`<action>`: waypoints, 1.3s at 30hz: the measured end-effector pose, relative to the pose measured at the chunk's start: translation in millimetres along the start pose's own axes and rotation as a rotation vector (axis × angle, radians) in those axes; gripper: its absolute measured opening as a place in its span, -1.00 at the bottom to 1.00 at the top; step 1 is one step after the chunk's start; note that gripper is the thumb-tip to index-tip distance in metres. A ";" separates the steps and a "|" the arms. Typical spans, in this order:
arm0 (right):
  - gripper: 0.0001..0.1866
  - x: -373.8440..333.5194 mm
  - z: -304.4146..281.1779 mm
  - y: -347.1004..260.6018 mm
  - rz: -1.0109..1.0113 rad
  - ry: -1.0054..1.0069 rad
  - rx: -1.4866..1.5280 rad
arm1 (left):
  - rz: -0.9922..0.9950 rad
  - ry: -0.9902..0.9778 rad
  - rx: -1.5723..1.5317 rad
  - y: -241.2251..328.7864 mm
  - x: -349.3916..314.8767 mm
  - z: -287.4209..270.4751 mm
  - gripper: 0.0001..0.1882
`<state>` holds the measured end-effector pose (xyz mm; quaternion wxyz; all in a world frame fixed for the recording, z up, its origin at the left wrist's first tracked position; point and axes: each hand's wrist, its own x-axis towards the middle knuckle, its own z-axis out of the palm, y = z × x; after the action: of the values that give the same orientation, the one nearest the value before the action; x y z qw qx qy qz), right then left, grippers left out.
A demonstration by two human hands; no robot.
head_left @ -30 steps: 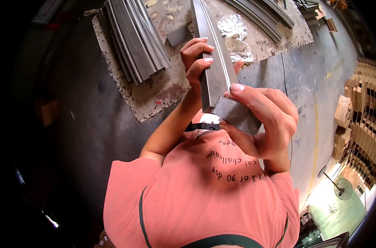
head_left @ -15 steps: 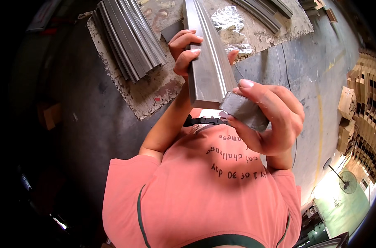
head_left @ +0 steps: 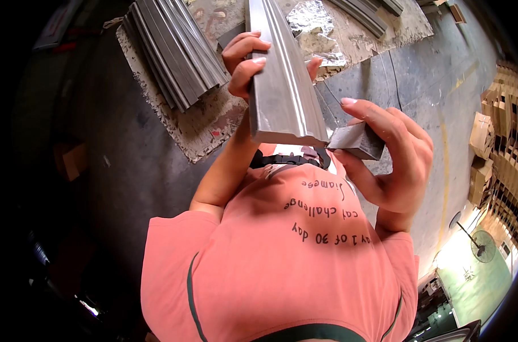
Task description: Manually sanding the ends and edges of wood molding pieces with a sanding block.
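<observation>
A long grey moulding strip (head_left: 284,97) with raised ridges points away from me, its near end above my chest. My left hand (head_left: 245,62) grips it from below, fingers wrapped over its left edge and a fingertip showing at the right edge. In my right hand (head_left: 393,151) a small grey block, which looks like a sanding block (head_left: 359,141), is pinched between thumb and fingers. The block's left corner is at the strip's near right corner; whether they touch I cannot tell.
A worn, ragged-edged tabletop (head_left: 185,134) lies ahead. On it are a stack of grey moulding strips (head_left: 176,54) at left, crumpled foil (head_left: 313,28) and more strips (head_left: 361,16) at far right. Stacked wooden pieces (head_left: 501,125) and a fan (head_left: 482,246) stand off to the right.
The block has turned in my right hand and shifted right, from against the strip's end to its corner. The strip and my left hand have moved slightly left and up.
</observation>
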<state>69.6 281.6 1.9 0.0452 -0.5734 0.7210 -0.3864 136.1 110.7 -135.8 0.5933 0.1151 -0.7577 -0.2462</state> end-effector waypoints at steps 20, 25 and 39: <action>-0.45 -30.1 47.6 12.0 0.045 0.412 0.346 | -0.035 0.002 0.157 7.2 14.3 -5.9 -0.12; -0.37 -31.9 53.9 8.5 0.103 0.565 0.601 | 0.060 0.067 0.221 -5.7 19.0 -9.7 -0.02; -0.46 -33.0 71.5 7.7 0.179 0.554 0.667 | -0.017 0.113 0.205 -19.4 27.0 -5.7 0.05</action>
<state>111.0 274.2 -65.1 0.0662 -0.3377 0.5884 -0.7317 131.9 80.2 -122.0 0.6181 0.1953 -0.7433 -0.1654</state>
